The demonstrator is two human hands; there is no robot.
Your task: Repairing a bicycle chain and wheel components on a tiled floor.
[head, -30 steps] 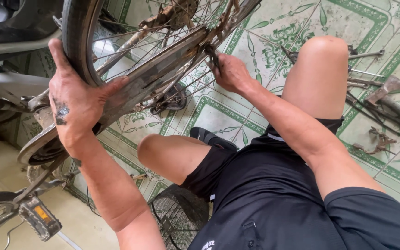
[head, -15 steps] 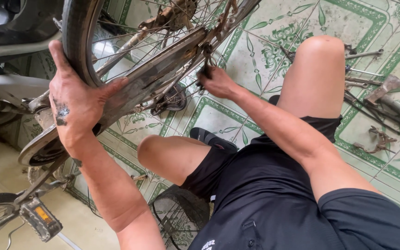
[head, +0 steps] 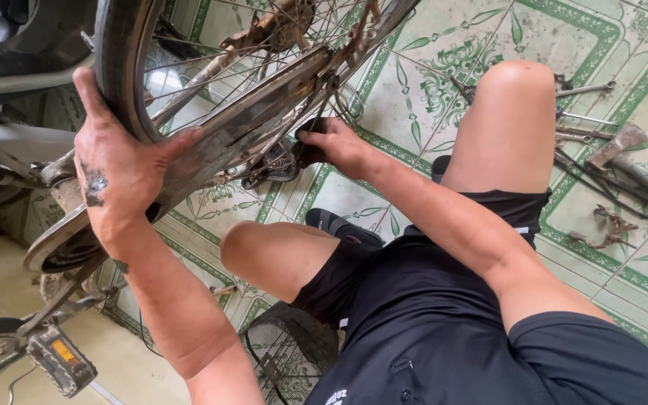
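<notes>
Above patterned tiles (head: 444, 82), left hand (head: 118, 176) fingers grip tyre (head: 118, 67); right hand (head: 335, 146) fingers clasp a dark tool (head: 310, 127).

Matt black rubber tyre (head: 118, 67); dull, rust-flecked metal chain guard (head: 256, 127) and thin steel spokes (head: 211, 71). Glossy glazed floor tiles (head: 429, 67). Grease-smeared left hand (head: 118, 176). Soft black cloth shorts (head: 421, 315). Rusty metal tools (head: 609, 161).

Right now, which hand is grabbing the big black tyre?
The left hand, the one smudged with black grease, wraps the tyre. The right hand is lower, down by the chain guard.
</notes>
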